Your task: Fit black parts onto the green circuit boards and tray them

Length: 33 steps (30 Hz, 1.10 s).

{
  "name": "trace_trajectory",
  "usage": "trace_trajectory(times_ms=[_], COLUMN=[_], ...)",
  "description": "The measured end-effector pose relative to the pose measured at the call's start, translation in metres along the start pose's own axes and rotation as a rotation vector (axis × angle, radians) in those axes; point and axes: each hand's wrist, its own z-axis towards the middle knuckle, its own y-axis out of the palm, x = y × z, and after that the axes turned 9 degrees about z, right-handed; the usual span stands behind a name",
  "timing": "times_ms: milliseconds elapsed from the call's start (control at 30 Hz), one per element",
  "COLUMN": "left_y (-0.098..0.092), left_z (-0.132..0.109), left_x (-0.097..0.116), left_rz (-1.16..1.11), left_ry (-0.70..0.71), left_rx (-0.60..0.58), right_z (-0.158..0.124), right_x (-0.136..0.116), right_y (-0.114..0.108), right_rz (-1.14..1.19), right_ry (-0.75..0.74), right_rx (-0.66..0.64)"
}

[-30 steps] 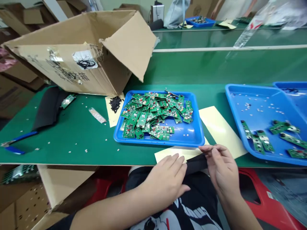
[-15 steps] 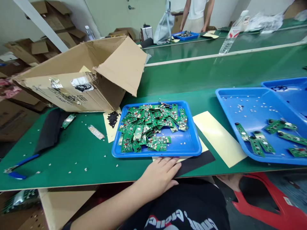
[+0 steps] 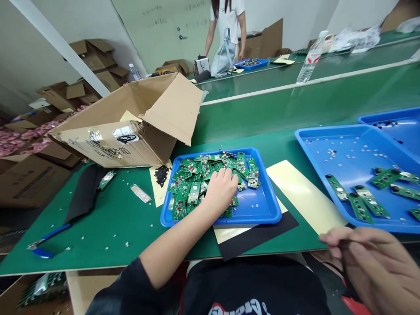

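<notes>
Nearest my view, my right hand [image 3: 370,267] hangs past the edge of the green bench [image 3: 108,227], fingers curled together, and I cannot tell whether it pinches anything. My left hand [image 3: 220,190] rests fingers-down on flat green circuit boards [image 3: 193,192] heaped in a blue plastic tray [image 3: 262,210], its grip unclear; easing one board out by its edge would best spare the components. Beyond leans a torn cardboard box [image 3: 114,144].
</notes>
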Motion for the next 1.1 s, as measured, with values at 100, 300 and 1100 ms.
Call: trace_trajectory(times_ms=[100, 300, 1100], left_y=[0.001, -0.029, -0.048], left_z=[0.009, -0.002, -0.037], left_x=[-0.001, 0.004, 0.069], left_rz=[-0.135, -0.589, -1.623], left_ry=[-0.063, -0.224, -0.546], left_rx=[0.037, 0.156, 0.073], right_z=[0.010, 0.033, 0.050], right_x=[0.005, -0.006, -0.025], right_y=[0.017, 0.036, 0.074], right_rz=[0.170, 0.159, -0.337], right_ry=[0.171, 0.020, -0.287], right_rx=[-0.025, -0.175, -0.013])
